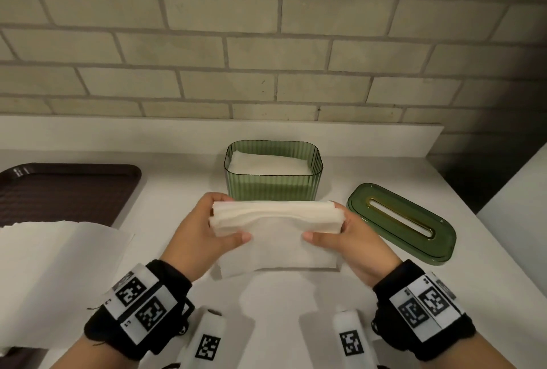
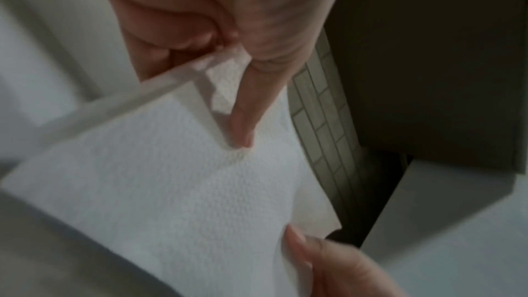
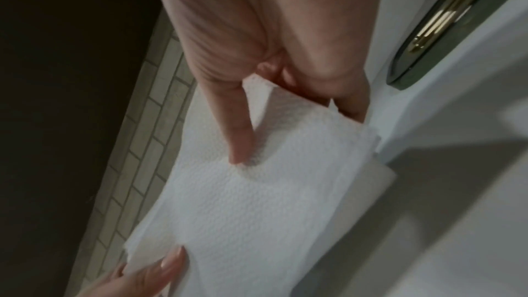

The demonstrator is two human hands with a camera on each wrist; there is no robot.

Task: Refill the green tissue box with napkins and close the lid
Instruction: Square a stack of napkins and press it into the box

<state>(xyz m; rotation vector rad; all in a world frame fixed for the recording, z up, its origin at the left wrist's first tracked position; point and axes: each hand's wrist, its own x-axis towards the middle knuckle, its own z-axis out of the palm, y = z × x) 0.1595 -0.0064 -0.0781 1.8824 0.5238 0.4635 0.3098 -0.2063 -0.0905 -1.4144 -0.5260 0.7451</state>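
Note:
A ribbed green tissue box (image 1: 273, 188) stands open on the white counter near the wall, with white napkins (image 1: 270, 163) lying inside it. Its green lid (image 1: 404, 222), with a gold-rimmed slot, lies flat to the right of the box and shows at the top right of the right wrist view (image 3: 445, 21). In front of the box I hold a stack of white napkins (image 1: 276, 223) above the counter. My left hand (image 1: 204, 229) grips its left end, thumb on top (image 2: 243, 130). My right hand (image 1: 346, 238) grips the right end the same way (image 3: 243, 143).
A dark brown tray (image 1: 65, 191) lies at the left of the counter. A large pile of white napkins (image 1: 56, 274) lies in front of it. A tiled brick wall (image 1: 266, 52) backs the counter, and the counter's right edge (image 1: 461, 200) drops off beyond the lid.

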